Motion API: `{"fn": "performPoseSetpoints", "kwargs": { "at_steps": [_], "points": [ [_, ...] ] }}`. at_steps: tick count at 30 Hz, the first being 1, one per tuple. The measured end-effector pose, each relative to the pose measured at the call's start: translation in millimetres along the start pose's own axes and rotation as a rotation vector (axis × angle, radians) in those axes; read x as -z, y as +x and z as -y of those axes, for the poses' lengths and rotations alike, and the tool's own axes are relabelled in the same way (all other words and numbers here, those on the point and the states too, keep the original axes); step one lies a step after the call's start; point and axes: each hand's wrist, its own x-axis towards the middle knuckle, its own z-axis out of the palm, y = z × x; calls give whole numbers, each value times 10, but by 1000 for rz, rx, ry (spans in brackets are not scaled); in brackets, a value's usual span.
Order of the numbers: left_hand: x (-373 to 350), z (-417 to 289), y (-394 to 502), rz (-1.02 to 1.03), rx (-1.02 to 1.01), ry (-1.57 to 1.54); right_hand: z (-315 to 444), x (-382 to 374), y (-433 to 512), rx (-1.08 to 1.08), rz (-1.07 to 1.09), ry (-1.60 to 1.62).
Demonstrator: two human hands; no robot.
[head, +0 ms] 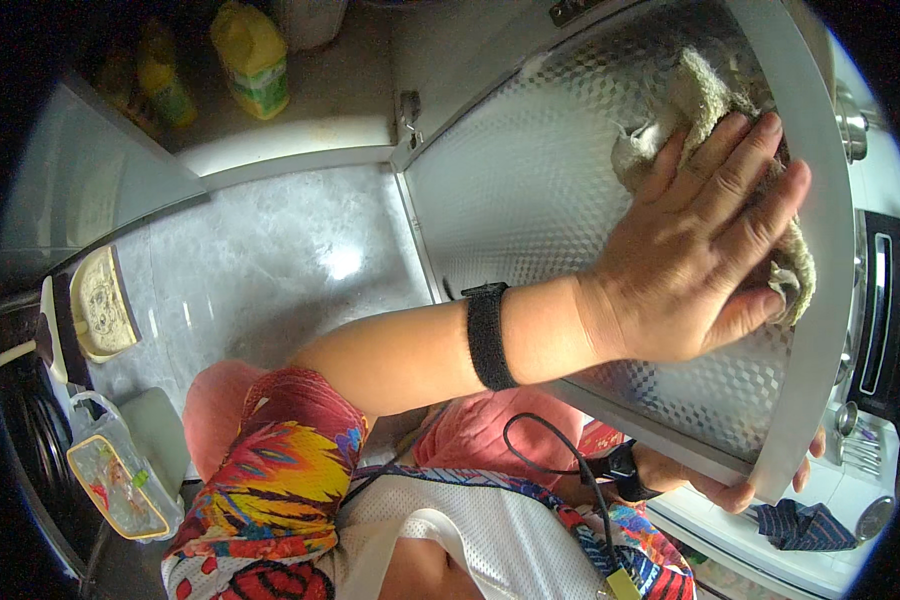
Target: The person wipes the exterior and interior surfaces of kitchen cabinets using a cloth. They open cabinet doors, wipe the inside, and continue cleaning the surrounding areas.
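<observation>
My left hand (694,236) lies spread over a crumpled, worn beige rag (701,94), pressing it against the patterned silvery panel (525,187) of an open cabinet door. The rag bunches out above the fingers and below the thumb. A black strap (489,337) circles my left wrist. Down at the door's near corner, my right hand (697,480) grips the grey metal frame (817,225). Its fingertips show past the outer edge, while the frame hides part of the hand. A black band with a device (628,469) sits on the right wrist.
Yellow bottles with green labels (259,75) stand inside the dark cabinet. A dustpan (105,307) and a bagged waste bin (120,487) are at left. A black cable (525,420) loops before my body. Kitchen utensils (859,442) and a striped cloth (802,525) lie at right.
</observation>
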Motion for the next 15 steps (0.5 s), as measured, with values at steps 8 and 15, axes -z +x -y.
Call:
{"fn": "performPoseSetpoints", "kwargs": {
  "at_steps": [8,15],
  "points": [
    [232,1124,-642,-166,43,181,159,32,59,-441,26,867],
    [532,1924,-2631,-208,856,235,163,-3,71,-523,-7,917]
  ]
}}
